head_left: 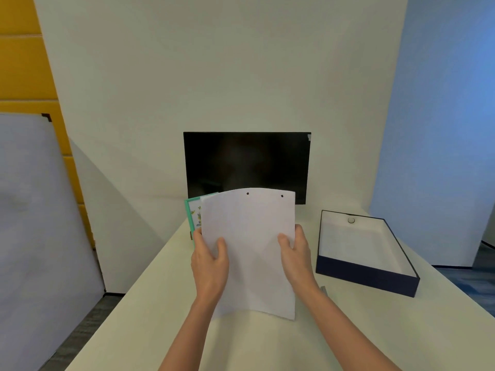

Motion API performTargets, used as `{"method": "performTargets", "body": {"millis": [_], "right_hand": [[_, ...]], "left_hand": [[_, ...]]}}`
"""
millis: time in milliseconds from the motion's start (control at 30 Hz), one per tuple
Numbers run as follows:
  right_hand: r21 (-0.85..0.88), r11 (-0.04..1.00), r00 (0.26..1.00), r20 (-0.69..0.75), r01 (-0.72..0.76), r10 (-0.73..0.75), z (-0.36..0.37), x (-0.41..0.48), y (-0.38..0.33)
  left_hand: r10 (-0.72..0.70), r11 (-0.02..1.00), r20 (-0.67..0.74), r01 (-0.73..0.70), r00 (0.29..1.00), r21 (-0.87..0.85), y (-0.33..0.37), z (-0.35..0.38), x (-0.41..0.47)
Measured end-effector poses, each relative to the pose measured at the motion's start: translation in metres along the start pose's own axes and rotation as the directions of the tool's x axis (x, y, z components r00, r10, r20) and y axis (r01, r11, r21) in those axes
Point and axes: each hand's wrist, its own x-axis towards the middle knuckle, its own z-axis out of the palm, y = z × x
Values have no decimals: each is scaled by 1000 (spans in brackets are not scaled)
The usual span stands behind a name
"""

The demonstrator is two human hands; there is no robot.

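A stack of white paper sheets [250,236] with two punched holes near its top edge is held up above the table, its top curling away from me. My left hand [210,263] grips its left edge, thumb on the front. My right hand [294,253] grips its right edge the same way. Behind the paper's left side a green-edged folder with a printed pattern [193,214] sticks out; how it is held is hidden.
A dark monitor [246,162] stands at the back of the white table [160,330]. An open dark-blue box with a white lining [367,253] lies to the right, a small round thing inside it. A white board [40,236] leans at the left.
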Motion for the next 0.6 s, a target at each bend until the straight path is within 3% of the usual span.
{"method": "performTargets", "body": {"millis": [200,267,333,400,467,533,600], "right_hand": [[29,994,993,37,-110,108,-2,-4,16],[-92,995,995,-90,33,-41,-12,6,5],[-371,895,935,-153,246,-320,-29,24,-21],[-582,711,886,37,395,-462,-46,40,-55],[-629,625,886,297,462,-356,-55,47,-85],[-587,654,866,442,477,-235,-55,48,-95],[-468,777,864,467,420,-186,-53,45,-89]], "left_hand": [[-130,991,92,131,987,3,-33,-6,-12],[-94,995,108,91,990,35,-28,-14,-3],[17,995,178,-34,984,91,-14,-23,11],[151,960,278,-207,949,186,4,-30,25],[214,904,367,-326,905,276,21,-32,33],[255,847,441,-419,861,328,32,-31,35],[276,805,487,-476,829,354,36,-29,34]]}}
